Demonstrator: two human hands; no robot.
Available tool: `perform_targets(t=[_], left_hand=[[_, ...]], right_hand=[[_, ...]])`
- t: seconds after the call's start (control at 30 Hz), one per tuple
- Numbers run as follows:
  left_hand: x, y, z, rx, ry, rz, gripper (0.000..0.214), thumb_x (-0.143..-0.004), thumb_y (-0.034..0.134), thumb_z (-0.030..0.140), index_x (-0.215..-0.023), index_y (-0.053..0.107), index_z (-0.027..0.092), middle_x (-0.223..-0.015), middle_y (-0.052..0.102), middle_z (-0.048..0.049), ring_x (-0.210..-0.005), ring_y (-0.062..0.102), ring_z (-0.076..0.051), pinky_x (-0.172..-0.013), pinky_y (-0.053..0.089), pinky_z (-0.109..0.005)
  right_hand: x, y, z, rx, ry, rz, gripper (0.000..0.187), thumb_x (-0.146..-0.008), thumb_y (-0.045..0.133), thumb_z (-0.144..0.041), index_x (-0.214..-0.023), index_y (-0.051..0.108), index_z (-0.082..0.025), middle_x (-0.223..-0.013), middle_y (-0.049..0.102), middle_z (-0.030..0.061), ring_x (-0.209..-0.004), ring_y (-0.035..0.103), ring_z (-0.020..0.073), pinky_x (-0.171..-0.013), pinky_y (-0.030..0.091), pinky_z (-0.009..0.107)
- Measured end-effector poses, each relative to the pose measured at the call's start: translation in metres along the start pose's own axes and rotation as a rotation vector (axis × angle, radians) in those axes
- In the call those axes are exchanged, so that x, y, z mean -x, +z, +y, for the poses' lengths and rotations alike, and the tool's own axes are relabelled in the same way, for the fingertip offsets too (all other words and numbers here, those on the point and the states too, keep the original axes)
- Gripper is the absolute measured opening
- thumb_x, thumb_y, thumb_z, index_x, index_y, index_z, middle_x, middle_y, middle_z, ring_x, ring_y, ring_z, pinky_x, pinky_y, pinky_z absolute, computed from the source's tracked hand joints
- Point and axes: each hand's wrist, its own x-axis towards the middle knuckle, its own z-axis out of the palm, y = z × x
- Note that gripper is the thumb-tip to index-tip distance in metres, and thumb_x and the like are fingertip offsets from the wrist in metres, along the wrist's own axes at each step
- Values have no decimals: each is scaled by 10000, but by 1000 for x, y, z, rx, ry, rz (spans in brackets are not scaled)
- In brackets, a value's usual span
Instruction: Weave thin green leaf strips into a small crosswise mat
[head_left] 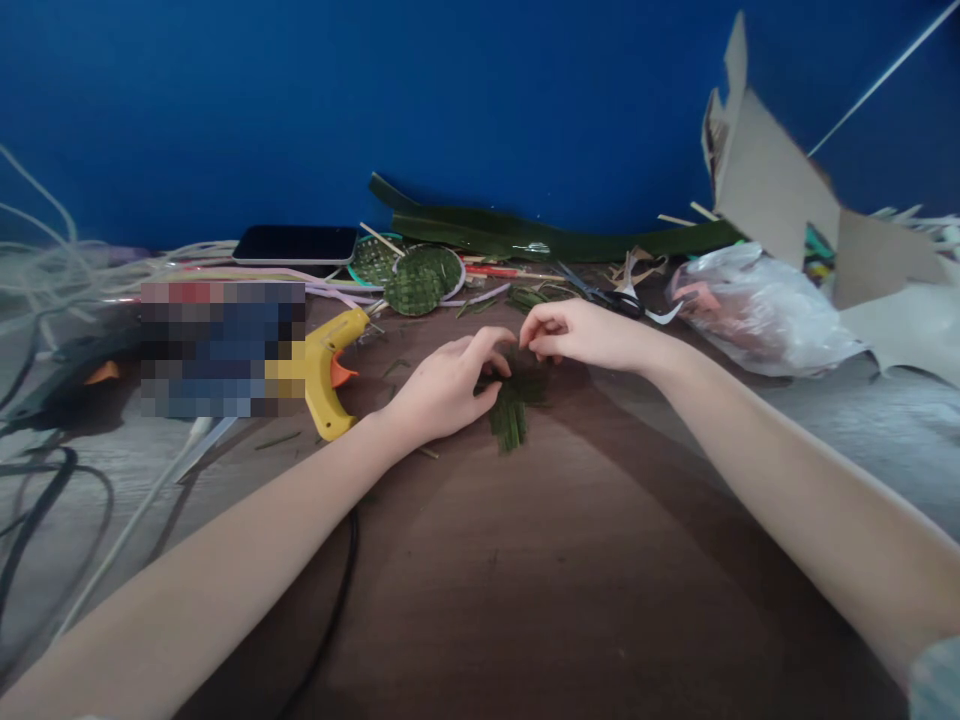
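A small piece of woven green leaf strips (510, 425) lies on the brown table, its strip ends spread out toward me. My left hand (450, 385) rests at its left side, with curled fingers and the thumb on the weave. Just above and right of it, my right hand (581, 335) has its fingers pinched together. Whatever is between those fingertips is too small to make out. My left hand partly covers the upper part of the weave.
A yellow glue gun (328, 390) lies left of my hands. Behind are round woven leaf discs (416, 280), a phone (295, 244), long green leaves (525, 230) and scissors (600, 293). At the right are a plastic bag (765, 310) and cardboard (780, 170). Cables run along the left.
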Motion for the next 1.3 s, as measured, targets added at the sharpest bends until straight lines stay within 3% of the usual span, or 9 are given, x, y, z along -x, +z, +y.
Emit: perform_targets(t=[0.33,0.7,0.9,1.3], left_hand=[[0,0,-1,8,1,-10,403,-759,521,89,-1127,406,204,-912,676,3,-873,618,-145,-792,459,-276],[-2,-2,-1,-86,-45,2,382,-745,575,160,-1106,452,187,-1003,603,-48,-954,560,-198,-847,441,-348],[-4,-2,2,-228,-162,6,246,-752,598,240,-970,526,151,-977,590,-81,-967,531,-254,-839,423,-392],[-4,-2,2,-312,-202,21,187,-748,610,320,-830,541,167,-888,597,-70,-908,531,-256,-792,419,-386]], right_hand=[[0,4,1,146,-37,-83,85,-691,606,-213,-771,584,-192,-679,561,-11,-590,483,114,-565,360,264],[0,7,-1,161,-77,-28,123,-710,608,-255,-799,546,-198,-714,531,-10,-618,463,115,-589,356,264],[-1,13,1,209,-104,-20,314,-662,680,-343,-879,495,-211,-782,508,-13,-664,467,126,-610,359,269],[-3,15,1,185,-91,-27,282,-670,673,-309,-874,510,-204,-772,500,-15,-657,456,121,-616,345,262]])
